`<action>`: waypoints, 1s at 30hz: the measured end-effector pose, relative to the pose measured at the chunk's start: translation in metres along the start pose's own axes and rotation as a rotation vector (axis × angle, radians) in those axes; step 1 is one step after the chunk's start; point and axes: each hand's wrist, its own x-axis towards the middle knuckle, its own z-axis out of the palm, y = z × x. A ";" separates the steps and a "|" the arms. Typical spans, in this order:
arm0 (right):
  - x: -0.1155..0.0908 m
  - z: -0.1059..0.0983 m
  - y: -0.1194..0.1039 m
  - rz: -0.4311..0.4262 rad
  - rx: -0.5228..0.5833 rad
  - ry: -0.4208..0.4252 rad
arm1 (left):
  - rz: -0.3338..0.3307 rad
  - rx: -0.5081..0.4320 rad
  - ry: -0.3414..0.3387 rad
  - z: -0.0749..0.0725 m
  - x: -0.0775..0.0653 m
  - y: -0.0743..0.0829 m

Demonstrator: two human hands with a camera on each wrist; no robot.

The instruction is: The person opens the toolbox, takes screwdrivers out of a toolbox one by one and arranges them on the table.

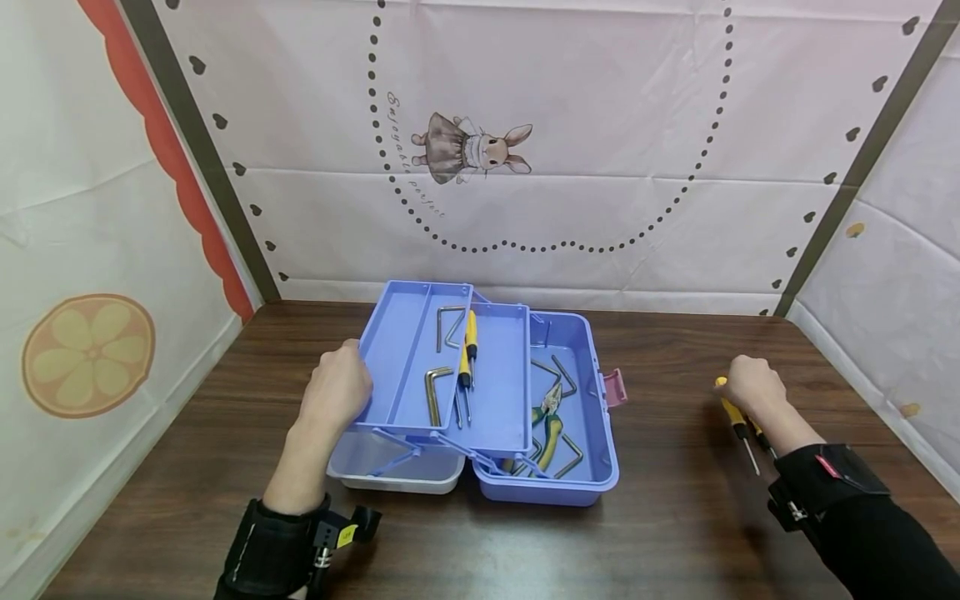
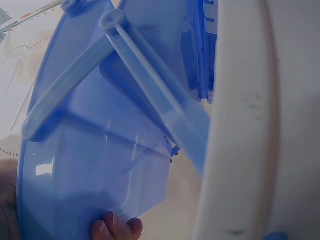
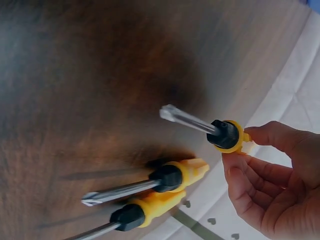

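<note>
My left hand (image 1: 337, 385) grips the left edge of the raised blue tray (image 1: 393, 358) of an opened toolbox; in the left wrist view its fingertips (image 2: 117, 229) curl against the tray's underside. At the right of the table, my right hand (image 1: 756, 390) pinches a yellow-and-black screwdriver (image 3: 227, 135) by its handle, between thumb and fingers, shaft pointing away. Two more yellow-and-black screwdrivers, a nearer one (image 3: 167, 179) and a lower one (image 3: 135, 212), lie on the table beside it. The toolbox base (image 1: 551, 492) stands in the middle.
The trays hold several hex keys (image 1: 435, 392) and yellow-handled screwdrivers (image 1: 471, 337). Green-handled pliers (image 1: 552, 437) and more hex keys lie in the base, which has a pink latch (image 1: 615, 388). The translucent lid (image 1: 397, 471) lies under the raised trays. Cloth walls (image 1: 600, 150) border the wooden table.
</note>
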 end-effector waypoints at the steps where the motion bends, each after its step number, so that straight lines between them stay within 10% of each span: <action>1: 0.000 0.001 0.001 0.004 0.001 0.000 | 0.001 0.001 0.002 0.000 0.000 0.000; 30: 0.003 0.008 -0.001 0.046 -0.063 -0.087 | -0.006 0.009 0.003 0.002 0.001 -0.002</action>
